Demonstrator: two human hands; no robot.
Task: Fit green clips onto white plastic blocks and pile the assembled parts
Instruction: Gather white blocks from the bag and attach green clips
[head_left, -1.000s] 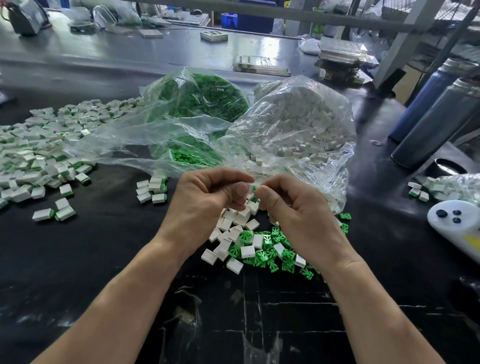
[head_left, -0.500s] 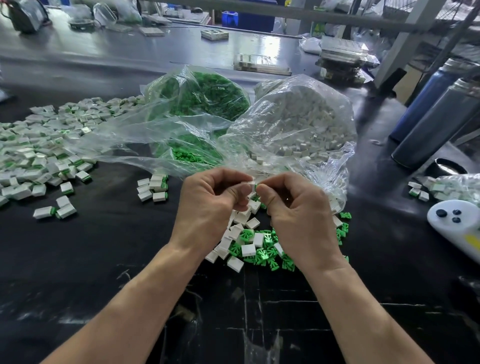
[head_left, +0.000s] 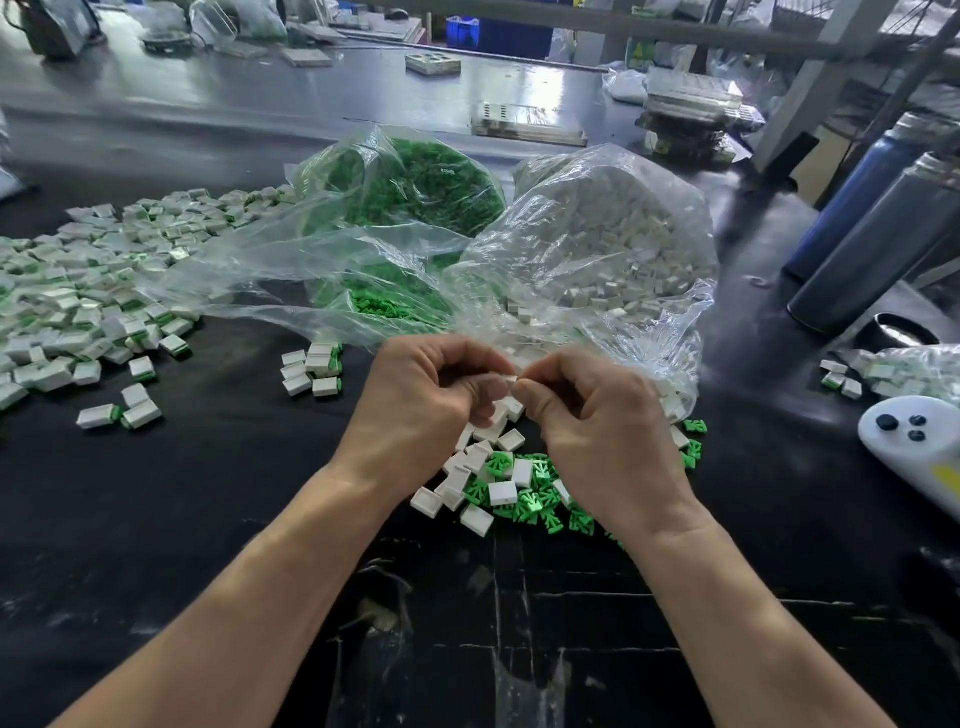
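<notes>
white block pinched between left hand and right hand, fingers curled, clip hidden | held above loose blocks and clips | assembled pile lies far left, left hand nearer

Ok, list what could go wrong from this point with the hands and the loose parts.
1. Both hands, left hand and right hand, pinch a small white block between them; it could slip into the loose pile below.
2. The clear bag of white blocks lies open right behind the fingers; a snag might spill more.
3. The small cluster of finished parts could get knocked.
</notes>
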